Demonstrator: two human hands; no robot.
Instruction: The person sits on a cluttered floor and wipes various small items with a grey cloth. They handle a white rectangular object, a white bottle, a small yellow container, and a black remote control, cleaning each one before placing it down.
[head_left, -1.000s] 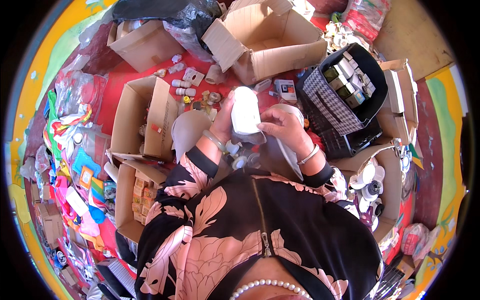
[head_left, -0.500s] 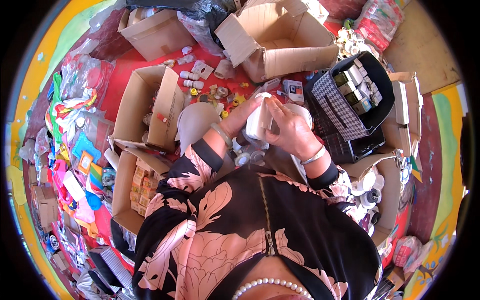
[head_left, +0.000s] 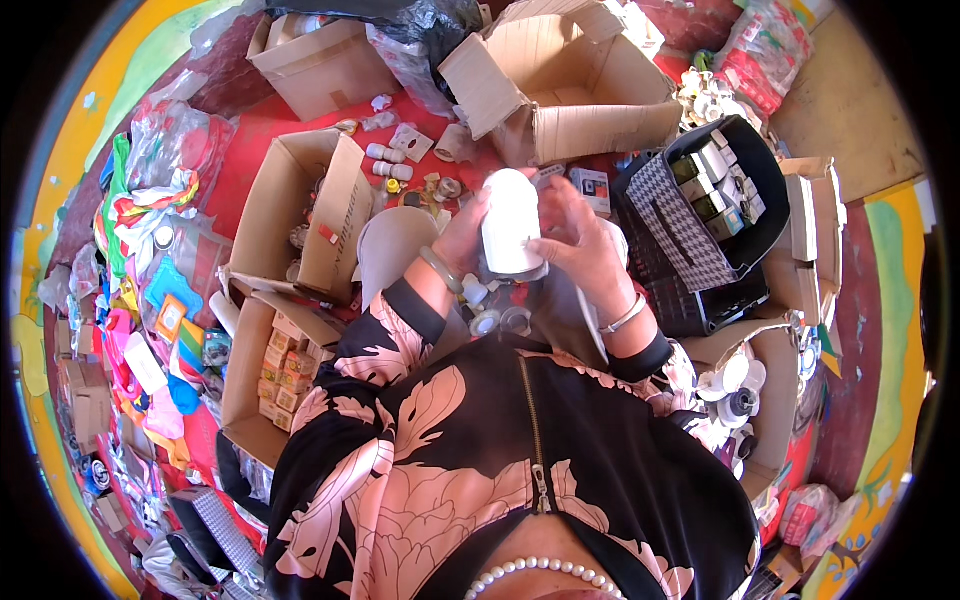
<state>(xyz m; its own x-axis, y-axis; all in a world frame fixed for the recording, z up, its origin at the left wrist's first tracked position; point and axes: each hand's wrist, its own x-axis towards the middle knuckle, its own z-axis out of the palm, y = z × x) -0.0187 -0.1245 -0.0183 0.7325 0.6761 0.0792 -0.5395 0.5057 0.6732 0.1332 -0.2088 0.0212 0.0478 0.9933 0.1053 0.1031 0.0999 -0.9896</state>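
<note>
A white, smooth, round-topped cylinder [head_left: 512, 220] stands roughly upright in front of my chest, with a greyish rim at its lower end. My left hand [head_left: 463, 235] grips it along its left side; most of those fingers are hidden behind it. On the other side, my right hand [head_left: 588, 255] has its fingers spread and apart from the cylinder, with the thumb tip at its lower right side. Below the hands, small white and clear round parts [head_left: 486, 322] lie between my knees.
Ahead is a large open cardboard box [head_left: 600, 130]. A houndstooth-patterned bin [head_left: 690, 235] holding small boxes stands at right. Cardboard boxes [head_left: 345, 225] line the left, one with small cartons [head_left: 285, 370]. White lamp-like parts [head_left: 735, 380] fill a box at lower right. Yellow and white pieces litter the red floor.
The white thing has turned, now showing a rounded top and curved side. My right hand has loosened from its top and moved right, with fingers spreading.
</note>
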